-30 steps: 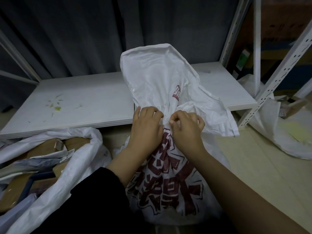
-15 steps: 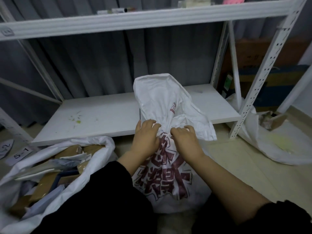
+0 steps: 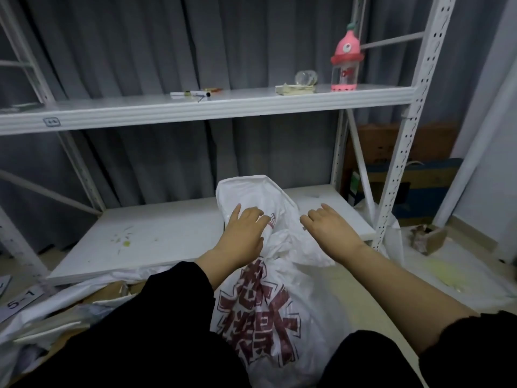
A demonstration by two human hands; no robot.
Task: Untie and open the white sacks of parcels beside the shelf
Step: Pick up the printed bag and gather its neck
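Left hand [image 3: 242, 233]: palm down on the upper flap of the white sack [image 3: 268, 309]. Thumb spread out to the side, fingers [image 3: 256, 217] bent against the cloth. Cannot tell whether they hold a fold.

Right hand [image 3: 328, 229]: just beside the flap on its right, over the front of the lower board [image 3: 167, 239]. Fingers loosely curled, slightly apart, holding nothing. Both forearms are bare below black sleeves [image 3: 173, 317].

The sack stands on the floor between the arms, against the front edge of the lower board. It has red print on its face, and its neck is bunched just below the hands.

Surroundings:
- A white metal shelf [image 3: 414, 141] stands before a grey curtain [image 3: 134, 57].
- The upper board [image 3: 223, 107] carries a pink bottle [image 3: 345, 60] and markers [image 3: 193, 94].
- A second sack [image 3: 56, 306] lies open at left, with parcels showing.
- A "5-1" label [image 3: 20, 301] lies on the floor beside the second sack.
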